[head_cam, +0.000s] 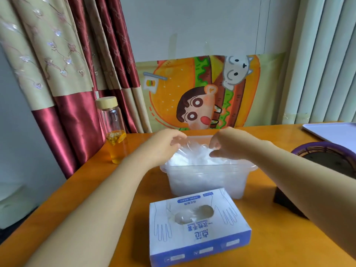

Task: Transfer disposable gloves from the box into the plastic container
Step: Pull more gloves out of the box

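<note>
- Orange table (96,199) against a wall, cartoon burger cloth (202,93) hung behind it, red and beige curtain (67,74) to the left.
- Clear glove (194,149) is stretched between both hands, right above the far half of the plastic container (206,182).
- Left hand (165,141): fingers curled, pinching the glove's left edge.
- Right hand (229,143): thumb and fingers pinching the glove's right edge. Blurred, but the film clearly runs into both grips.
- Container sits mid-table and already holds a white pile of gloves (192,160) up to about the rim.
- Glove box (200,226) lies flat just in front of the container, toward the near edge, opening up. Clear film shows in the opening, so it isn't empty.
- Progress, my read: a good share is moved. This glove isn't dropped in yet, and more pulls from the box are left. Can't tell how many.
- Glass bottle (113,130) with a wooden lid and yellow liquid stands by the left edge, well apart from the container.
- Dark round thing with a purple rim (327,160) is at the right edge, and a white tray (335,132) is in the far right corner. Neither is in the way.
</note>
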Motion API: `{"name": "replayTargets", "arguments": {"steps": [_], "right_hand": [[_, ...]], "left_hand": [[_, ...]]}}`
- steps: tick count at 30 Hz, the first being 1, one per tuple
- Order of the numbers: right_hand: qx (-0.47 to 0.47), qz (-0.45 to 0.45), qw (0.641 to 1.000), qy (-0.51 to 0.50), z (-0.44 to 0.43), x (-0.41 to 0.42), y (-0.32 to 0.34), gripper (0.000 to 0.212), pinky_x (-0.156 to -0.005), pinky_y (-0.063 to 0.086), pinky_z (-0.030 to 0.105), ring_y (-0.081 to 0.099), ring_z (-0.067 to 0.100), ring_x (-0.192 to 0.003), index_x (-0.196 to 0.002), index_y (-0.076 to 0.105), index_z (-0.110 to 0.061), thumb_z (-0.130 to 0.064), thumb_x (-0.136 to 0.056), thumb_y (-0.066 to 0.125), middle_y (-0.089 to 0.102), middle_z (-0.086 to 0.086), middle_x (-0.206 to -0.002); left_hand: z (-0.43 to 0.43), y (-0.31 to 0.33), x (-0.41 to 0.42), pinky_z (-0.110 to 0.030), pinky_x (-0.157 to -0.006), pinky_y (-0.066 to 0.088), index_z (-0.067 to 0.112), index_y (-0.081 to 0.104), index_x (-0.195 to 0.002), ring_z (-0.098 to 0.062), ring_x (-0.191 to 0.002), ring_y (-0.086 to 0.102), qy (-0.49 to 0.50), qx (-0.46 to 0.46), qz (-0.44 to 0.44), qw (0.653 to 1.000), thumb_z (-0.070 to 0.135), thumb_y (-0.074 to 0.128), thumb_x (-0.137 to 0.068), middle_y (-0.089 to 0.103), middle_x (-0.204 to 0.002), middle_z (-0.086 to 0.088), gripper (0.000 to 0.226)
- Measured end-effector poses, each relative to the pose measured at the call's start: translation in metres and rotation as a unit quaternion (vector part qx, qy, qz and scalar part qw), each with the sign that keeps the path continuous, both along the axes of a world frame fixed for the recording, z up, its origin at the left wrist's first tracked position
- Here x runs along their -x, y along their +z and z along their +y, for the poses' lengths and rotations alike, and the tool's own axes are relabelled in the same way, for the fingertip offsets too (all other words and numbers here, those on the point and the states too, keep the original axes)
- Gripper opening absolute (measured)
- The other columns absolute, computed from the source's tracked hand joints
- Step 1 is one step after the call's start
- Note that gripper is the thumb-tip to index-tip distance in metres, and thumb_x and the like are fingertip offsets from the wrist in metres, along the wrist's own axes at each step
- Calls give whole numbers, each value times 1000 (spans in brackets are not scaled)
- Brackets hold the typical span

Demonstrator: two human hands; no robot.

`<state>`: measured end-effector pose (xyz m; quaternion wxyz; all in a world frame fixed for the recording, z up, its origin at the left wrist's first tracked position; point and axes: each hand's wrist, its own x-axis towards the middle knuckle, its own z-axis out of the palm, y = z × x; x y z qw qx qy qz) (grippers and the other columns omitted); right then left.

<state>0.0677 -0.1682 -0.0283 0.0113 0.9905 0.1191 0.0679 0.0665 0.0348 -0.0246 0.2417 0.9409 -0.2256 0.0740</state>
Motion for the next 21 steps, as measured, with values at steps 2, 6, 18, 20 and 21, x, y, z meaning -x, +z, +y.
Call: {"name": "replayTargets", "arguments": {"steps": [2,6,18,20,21], "right_hand": [[-101,-69,991,50,3,19,0,20,-80,55,32,63,8,-82,-104,72,-22,-31,-88,64,71,-6,-100],[-148,12,980,130,25,61,-24,12,-65,43,8,59,0,-69,-91,75,-25,-24,-87,64,70,-12,-84],[34,116,978,169,60,57,-95,22,-66,43,30,47,19,-70,-96,73,-21,-19,-92,51,60,0,-79],[17,131,975,180,58,57,-94,23,-71,44,27,50,17,-75,-100,73,-24,-19,-92,52,67,-1,-92],[-3,143,973,182,55,58,-91,22,-72,44,26,52,16,-77,-100,73,-24,-19,-92,53,68,-3,-95]], "left_hand": [[10,-17,24,-7,-77,41,28,61,-121,-1,-98,56,-6,105,-57,993,16,52,-97,60,-121,12,29],[16,-62,56,-2,-76,45,35,63,-106,3,-94,60,-25,195,-40,980,16,55,-95,63,-104,22,23],[25,-120,58,-28,-112,17,50,50,-125,-2,-130,29,-20,-47,111,992,55,60,-84,41,-136,25,42],[25,-121,57,-37,-115,18,52,48,-124,-2,-131,29,-24,-37,122,992,56,60,-83,42,-135,26,43],[26,-121,56,-40,-115,20,52,47,-125,-3,-132,29,-25,-36,127,991,56,60,-84,42,-136,26,43]]}}
